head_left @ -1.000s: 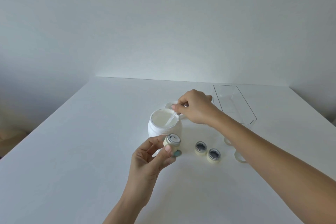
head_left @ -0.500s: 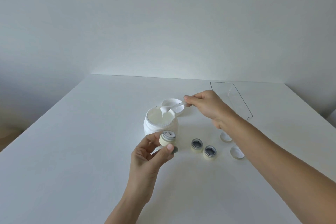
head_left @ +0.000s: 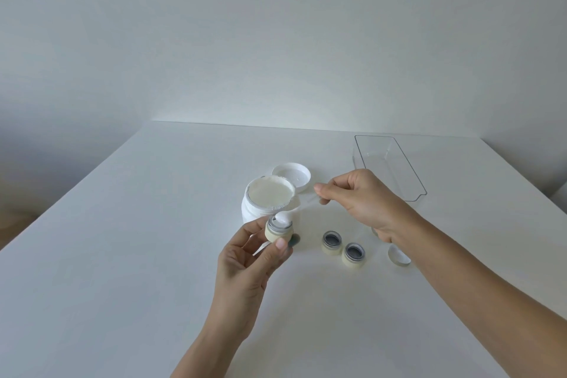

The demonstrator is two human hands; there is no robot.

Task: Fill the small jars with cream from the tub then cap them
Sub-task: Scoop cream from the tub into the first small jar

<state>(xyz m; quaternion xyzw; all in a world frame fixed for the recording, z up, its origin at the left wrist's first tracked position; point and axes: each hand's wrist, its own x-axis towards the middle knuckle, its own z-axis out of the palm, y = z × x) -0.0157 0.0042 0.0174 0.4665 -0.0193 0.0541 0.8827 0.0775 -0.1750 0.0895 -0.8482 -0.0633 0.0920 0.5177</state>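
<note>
The open white tub of cream stands mid-table. My left hand holds a small cream-coloured jar just in front of the tub, tilted slightly. My right hand pinches the handle of a clear small spatula, whose tip with a dollop of cream rests in the mouth of the held jar. Two more small jars stand open on the table to the right. Two white caps lie partly hidden behind my right wrist.
The tub's white lid lies upturned behind the tub. A clear plastic tray sits at the back right. A small dark-green item lies on the white table beside the held jar.
My right hand lifted the spatula out of the tub with cream and brought its tip down into the jar held by my left hand. The left hand kept the jar in place.
</note>
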